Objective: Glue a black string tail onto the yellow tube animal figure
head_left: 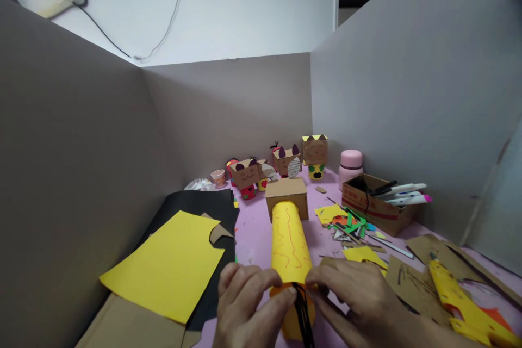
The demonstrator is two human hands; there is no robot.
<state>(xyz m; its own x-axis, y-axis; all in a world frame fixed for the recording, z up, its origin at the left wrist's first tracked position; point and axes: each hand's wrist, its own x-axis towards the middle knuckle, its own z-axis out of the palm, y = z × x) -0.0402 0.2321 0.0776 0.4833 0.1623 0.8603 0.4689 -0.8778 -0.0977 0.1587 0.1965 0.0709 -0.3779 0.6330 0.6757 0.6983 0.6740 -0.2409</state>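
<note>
A yellow paper tube (289,242) with wavy orange lines lies on the pink table (253,231), its far end against a small cardboard box (286,191). My left hand (248,304) and my right hand (359,296) both pinch the tube's near end, fingers closed on it. A bunch of thin black strips (302,312) hangs at that near end between my fingertips.
Yellow paper (167,263) lies on black sheets (199,206) at left. Several cardboard box figures (281,166) stand at the back, beside a pink jar (350,166). A cardboard tray of markers (383,204), coloured scraps (348,225) and a yellow glue gun (460,296) are at right. Grey partition walls enclose the table.
</note>
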